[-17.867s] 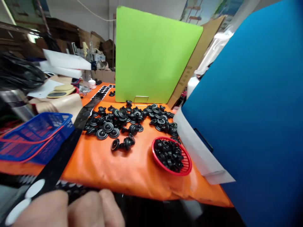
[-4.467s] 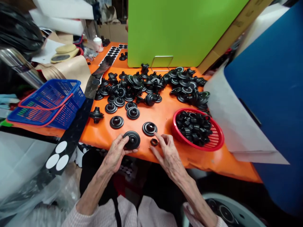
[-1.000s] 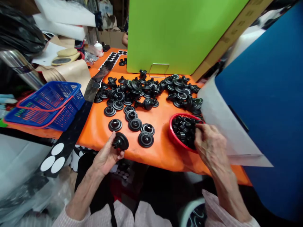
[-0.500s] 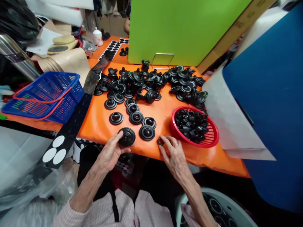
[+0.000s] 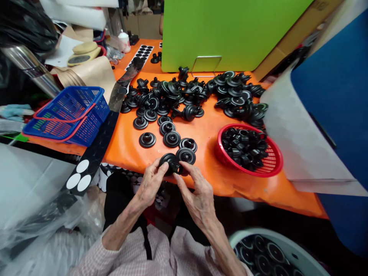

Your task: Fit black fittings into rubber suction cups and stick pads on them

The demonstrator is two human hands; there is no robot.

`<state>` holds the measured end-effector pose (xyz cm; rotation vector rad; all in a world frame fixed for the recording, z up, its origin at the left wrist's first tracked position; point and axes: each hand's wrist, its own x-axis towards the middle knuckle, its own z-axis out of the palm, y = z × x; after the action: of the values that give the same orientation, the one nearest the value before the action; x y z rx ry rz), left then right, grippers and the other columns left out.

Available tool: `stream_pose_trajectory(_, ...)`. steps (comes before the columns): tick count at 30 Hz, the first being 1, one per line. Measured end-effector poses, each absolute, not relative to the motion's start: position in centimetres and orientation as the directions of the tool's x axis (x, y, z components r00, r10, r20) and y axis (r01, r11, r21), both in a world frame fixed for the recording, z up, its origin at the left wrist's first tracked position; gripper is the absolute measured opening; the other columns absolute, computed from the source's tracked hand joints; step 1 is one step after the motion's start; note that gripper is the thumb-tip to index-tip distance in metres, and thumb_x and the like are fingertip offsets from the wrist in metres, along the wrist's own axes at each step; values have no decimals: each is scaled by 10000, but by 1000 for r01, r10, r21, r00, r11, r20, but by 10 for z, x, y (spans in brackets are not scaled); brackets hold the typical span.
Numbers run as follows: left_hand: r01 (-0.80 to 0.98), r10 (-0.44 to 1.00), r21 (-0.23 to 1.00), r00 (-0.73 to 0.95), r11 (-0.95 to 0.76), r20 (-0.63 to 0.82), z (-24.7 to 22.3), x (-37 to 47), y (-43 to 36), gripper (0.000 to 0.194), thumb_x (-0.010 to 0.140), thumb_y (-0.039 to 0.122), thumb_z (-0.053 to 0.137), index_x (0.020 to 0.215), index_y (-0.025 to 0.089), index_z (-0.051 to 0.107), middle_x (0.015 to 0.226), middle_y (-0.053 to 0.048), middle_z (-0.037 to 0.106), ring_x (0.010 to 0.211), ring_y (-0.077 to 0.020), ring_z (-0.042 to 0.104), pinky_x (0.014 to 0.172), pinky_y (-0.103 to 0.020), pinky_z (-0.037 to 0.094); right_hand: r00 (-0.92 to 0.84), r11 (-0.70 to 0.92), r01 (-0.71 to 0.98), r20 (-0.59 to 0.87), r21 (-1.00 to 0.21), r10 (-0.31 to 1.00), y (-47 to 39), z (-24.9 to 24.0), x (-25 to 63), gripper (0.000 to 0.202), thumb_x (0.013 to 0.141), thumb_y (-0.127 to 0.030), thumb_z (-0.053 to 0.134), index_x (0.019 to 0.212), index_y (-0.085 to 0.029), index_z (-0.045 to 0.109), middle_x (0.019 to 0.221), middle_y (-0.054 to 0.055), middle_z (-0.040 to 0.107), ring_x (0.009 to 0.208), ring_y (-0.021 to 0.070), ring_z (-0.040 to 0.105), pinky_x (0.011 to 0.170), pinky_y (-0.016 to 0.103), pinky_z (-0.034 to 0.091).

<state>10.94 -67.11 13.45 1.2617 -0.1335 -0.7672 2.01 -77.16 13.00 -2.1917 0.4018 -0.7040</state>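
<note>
My left hand (image 5: pixel 150 183) is closed on the rim of a black ridged disc with a stem (image 5: pixel 167 159), tilted so that its stem points right. My right hand (image 5: pixel 199 194) pinches a small black ring (image 5: pixel 180 168) at the stem's end; whether the ring sits around the stem or only touches it, I cannot tell. Just beyond lies a flat black disc (image 5: pixel 186 155). Several more black stemmed discs (image 5: pixel 147 139) rest stem-up nearby. To the right, a red basket (image 5: pixel 278 161) holds many small black rings (image 5: pixel 243 147).
A heap of black stemmed discs (image 5: pixel 172 92) spreads across the orange table (image 5: pixel 129 149) before a green board (image 5: pixel 230 34). On the left stands a blue basket (image 5: pixel 66 107); a blue panel (image 5: pixel 342 76) is at right. Below right, a pale tub (image 5: pixel 290 249) holds black discs.
My left hand has turned the disc so its stem points right. My right hand has carried the ring left from the table edge to the stem. The view has shifted slightly.
</note>
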Motion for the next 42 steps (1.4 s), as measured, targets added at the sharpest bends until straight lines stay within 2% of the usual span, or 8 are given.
stream_pose_trajectory(9,427,-607,903,732,54,-310,138,108,-667,331,724,304,760,1004,146,680,1000,-67,693,961,-188,630,868,-259,493,794,-647,-51,362,-761,-489,-762,121,17,334,920,-235,503,1250,-243,557,1182,105,630,1106,235,602,950,445,519)
stream_pose_trajectory(14,547,-684,827,654,133,-322,141,109,-665,387,733,267,754,1093,169,651,1133,-81,675,1071,-216,623,889,-302,521,771,-216,-185,-6,-959,-636,-767,128,15,497,893,-440,542,1327,-207,486,1250,131,603,1038,235,643,925,458,533)
stream_pose_trajectory(18,514,-694,848,659,132,-291,140,110,-661,381,743,244,751,1102,159,655,1099,-83,696,1080,-207,630,937,-278,494,832,7,-176,-153,-984,-533,-768,129,18,430,868,-494,565,1197,-217,575,1118,84,678,983,219,665,896,415,549)
stream_pose_trajectory(28,453,-621,890,714,57,-323,139,121,-662,383,702,272,780,1048,163,657,1017,-71,715,997,-188,652,890,-240,484,813,-182,-160,-25,-970,-582,-758,126,26,395,921,-458,483,1247,-239,525,1200,95,633,1045,223,631,912,419,532)
stream_pose_trajectory(32,254,-475,964,840,-79,-260,136,161,-659,528,656,338,801,1124,173,620,1054,-85,681,1003,-218,631,926,-302,460,684,-517,-236,237,-823,-690,-784,139,12,339,931,-389,474,1212,-217,556,1147,111,624,985,225,619,858,418,527)
stream_pose_trajectory(36,-227,-244,855,962,-466,123,144,180,-656,559,649,386,788,1141,181,618,1174,-125,560,1201,-341,460,1079,-466,298,587,-748,-383,482,-542,-650,-842,149,-6,234,939,-292,439,1031,-194,631,953,99,632,866,218,588,820,411,501)
stream_pose_trajectory(38,-338,-286,803,933,-491,218,149,170,-665,410,724,369,722,1083,190,637,1089,-116,558,1148,-330,470,1064,-464,307,609,-796,-476,513,-374,-605,-870,150,-8,266,935,-327,439,1008,-172,643,924,119,630,888,258,560,851,464,468)
stream_pose_trajectory(42,-355,-582,876,806,-326,110,141,135,-706,283,758,338,694,1012,220,661,930,-82,550,939,-267,531,949,-401,405,651,-796,-570,480,-201,-588,-898,144,1,290,906,-404,482,920,-172,656,892,129,635,888,297,525,820,484,429)
